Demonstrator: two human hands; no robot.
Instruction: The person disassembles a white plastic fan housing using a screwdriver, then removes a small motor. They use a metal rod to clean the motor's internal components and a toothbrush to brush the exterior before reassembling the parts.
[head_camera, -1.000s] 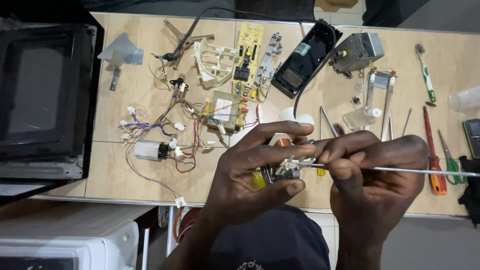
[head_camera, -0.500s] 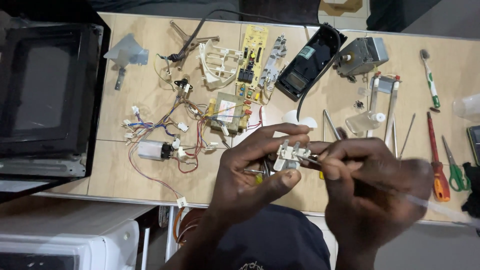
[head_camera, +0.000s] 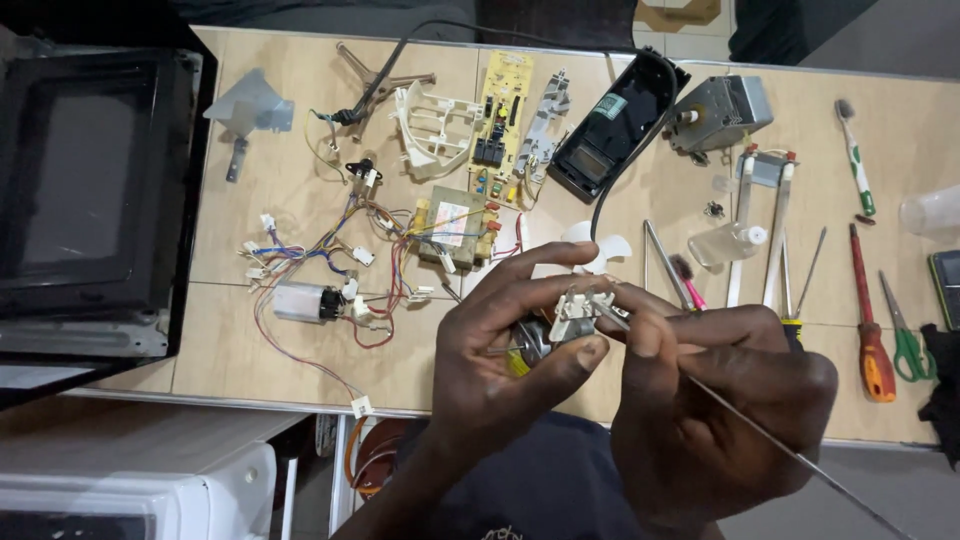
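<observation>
L hand (head_camera: 510, 350) pinched a small motor (head_camera: 560, 325); R hand (head_camera: 715, 400) fingers gripped a thin rod (head_camera: 790, 455), tip probably probing its connector at 12 o'clock. Step: probing; next needs steady aim.

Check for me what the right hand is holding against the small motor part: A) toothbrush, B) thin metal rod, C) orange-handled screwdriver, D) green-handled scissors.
B: the right hand grips a thin metal rod whose tip meets the small motor part held in the left hand; the other tools lie on the table.
</observation>
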